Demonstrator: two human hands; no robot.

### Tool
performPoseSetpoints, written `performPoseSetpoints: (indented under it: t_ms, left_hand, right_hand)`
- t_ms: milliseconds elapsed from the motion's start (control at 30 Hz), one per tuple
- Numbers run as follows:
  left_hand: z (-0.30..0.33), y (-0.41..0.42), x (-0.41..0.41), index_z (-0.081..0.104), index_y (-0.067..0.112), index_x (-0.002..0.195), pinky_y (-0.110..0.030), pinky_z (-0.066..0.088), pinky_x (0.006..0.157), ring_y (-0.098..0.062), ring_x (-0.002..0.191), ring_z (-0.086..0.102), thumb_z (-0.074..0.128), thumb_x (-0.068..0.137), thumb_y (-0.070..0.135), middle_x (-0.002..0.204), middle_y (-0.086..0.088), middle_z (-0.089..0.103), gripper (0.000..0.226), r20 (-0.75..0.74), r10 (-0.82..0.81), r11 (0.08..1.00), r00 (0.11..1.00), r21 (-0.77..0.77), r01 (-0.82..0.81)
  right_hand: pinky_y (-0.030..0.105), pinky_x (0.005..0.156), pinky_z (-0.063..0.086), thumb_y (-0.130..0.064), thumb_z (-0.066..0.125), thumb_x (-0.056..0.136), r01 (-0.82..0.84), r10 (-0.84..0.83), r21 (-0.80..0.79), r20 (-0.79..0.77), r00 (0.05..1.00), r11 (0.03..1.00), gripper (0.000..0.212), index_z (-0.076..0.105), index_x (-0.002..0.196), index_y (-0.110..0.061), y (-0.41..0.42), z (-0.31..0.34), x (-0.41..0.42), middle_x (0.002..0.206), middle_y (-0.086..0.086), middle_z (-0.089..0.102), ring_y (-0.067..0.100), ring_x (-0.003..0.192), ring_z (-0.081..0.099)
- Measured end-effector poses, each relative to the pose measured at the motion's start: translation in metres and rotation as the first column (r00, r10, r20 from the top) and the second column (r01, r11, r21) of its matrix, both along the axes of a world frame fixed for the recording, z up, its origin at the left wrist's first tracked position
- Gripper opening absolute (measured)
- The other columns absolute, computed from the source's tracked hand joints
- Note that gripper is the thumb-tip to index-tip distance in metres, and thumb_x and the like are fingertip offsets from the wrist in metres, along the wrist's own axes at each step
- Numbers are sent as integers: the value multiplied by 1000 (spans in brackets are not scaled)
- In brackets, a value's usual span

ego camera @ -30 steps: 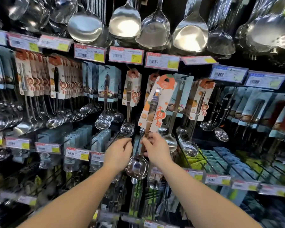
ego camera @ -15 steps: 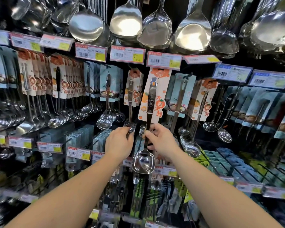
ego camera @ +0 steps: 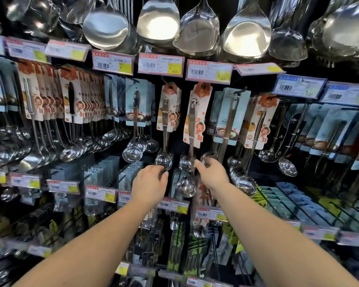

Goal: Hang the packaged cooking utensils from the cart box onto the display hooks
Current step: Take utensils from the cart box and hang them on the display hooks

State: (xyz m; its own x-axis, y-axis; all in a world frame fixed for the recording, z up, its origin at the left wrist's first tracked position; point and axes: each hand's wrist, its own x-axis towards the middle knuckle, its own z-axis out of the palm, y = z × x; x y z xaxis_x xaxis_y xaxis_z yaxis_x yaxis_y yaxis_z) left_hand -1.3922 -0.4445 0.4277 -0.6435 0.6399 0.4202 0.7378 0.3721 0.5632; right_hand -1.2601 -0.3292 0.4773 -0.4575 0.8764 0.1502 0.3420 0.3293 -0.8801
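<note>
Head view puts us square in front of a wall of display hooks crowded with carded ladles and spoons, price tags point(ego camera: 160, 64) running along the rail above them and big bare steel ladles point(ego camera: 158, 19) hanging higher up. The packaged spoon point(ego camera: 192, 123) we are working with hangs upright in the middle of the row, its orange-printed card topped by a round tab that sits up at the display hook point(ego camera: 203, 86) just under the tags; the hole itself is too small for us to see, so we judge rather than know that it is threaded on. Our right hand point(ego camera: 212, 172) is low on the spoon, thumb and fingertips at the shaft just above the bowl point(ego camera: 186, 184), in what looks like a light pinch, though we cannot tell how firmly it holds. Our left hand point(ego camera: 149, 186) has its fingers curled at the bowl of the neighbouring packaged spoon point(ego camera: 167, 114), seemingly holding that one aside. We take this to be the tail of one hanging step: the piece looks seated and only needs settling. Next we would ease both hands off, check that the card hangs straight, and turn back to the cart box, which is out of view, for another pack.
</note>
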Motion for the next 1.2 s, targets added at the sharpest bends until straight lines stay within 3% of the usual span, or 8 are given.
performPoseSetpoints:
  t_ms: [100, 167, 233, 400, 500, 567, 700, 1200]
  left_hand:
    - [-3, -1, -1, 52, 18, 131, -38, 40, 101, -21, 122, 47, 41, 97, 41, 132, 0, 55, 43, -24, -23, 1000, 999, -9, 22]
    - [-4, 2, 1, 54, 18, 130, -38, 40, 102, -20, 122, 47, 42, 97, 39, 132, 0, 55, 42, -35, -50, 999, 998, -1, 50]
    - [-7, 7, 9, 56, 17, 128, -37, 39, 102, -21, 120, 48, 44, 96, 37, 130, -1, 57, 40, -56, -89, 996, 994, 10, 90]
    - [-15, 38, 62, 60, 15, 122, -38, 41, 97, -24, 113, 52, 48, 94, 32, 122, -4, 61, 35, -136, -258, 966, 957, -3, 260]
    - [-16, 57, 119, 62, 14, 119, -39, 41, 96, -26, 111, 53, 49, 93, 31, 118, -5, 63, 33, -158, -363, 930, 918, -2, 367]
    - [-17, 71, 165, 61, 13, 122, -38, 39, 100, -27, 115, 53, 49, 93, 32, 123, -6, 62, 36, -179, -435, 899, 883, -28, 437]
    - [-17, 99, 274, 63, 14, 115, -40, 42, 96, -29, 114, 54, 48, 93, 36, 118, -8, 63, 35, -240, -557, 830, 795, -116, 546]
    - [-35, 172, 741, 56, 20, 125, -43, 46, 95, -26, 115, 51, 45, 94, 45, 127, -3, 56, 42, -179, -913, 408, 367, -356, 841]
  right_hand:
    - [29, 62, 42, -40, 51, 96, 52, -53, -61, -14, 999, 997, 55, 41, 143, -13, 0, -18, 4, 86, 4, 59, 17, 68, 53]
    - [25, 51, 37, -36, 50, 97, 89, -91, -91, -27, 995, 992, 48, 46, 138, -13, -2, -28, 11, 88, 7, 63, 15, 58, 51]
    - [20, 48, 40, -31, 49, 98, 125, -129, -97, -39, 991, 987, 38, 53, 131, -12, -7, -34, 22, 97, 10, 67, 20, 68, 60]
    - [23, 76, 45, -29, 49, 98, 239, -238, -77, 32, 971, 968, 32, 58, 125, -13, -16, -50, 78, 116, 1, 65, 14, 90, 57]
    - [21, 69, 44, -30, 48, 99, 320, -318, -11, 79, 945, 947, 32, 57, 126, -16, -15, -56, 133, 116, -2, 65, 18, 79, 62]
    - [18, 68, 41, -31, 47, 99, 363, -364, 32, 117, 924, 931, 35, 55, 129, -15, -12, -58, 178, 122, 0, 63, 24, 90, 65]
    - [35, 90, 49, -37, 47, 99, 453, -461, 87, 171, 870, 887, 40, 54, 131, -16, -6, -61, 284, 126, 5, 63, 24, 110, 61]
    - [30, 82, 47, -35, 52, 96, 836, -816, 112, 317, 482, 537, 42, 51, 135, -19, 0, -78, 742, 127, 5, 62, 24, 109, 61]
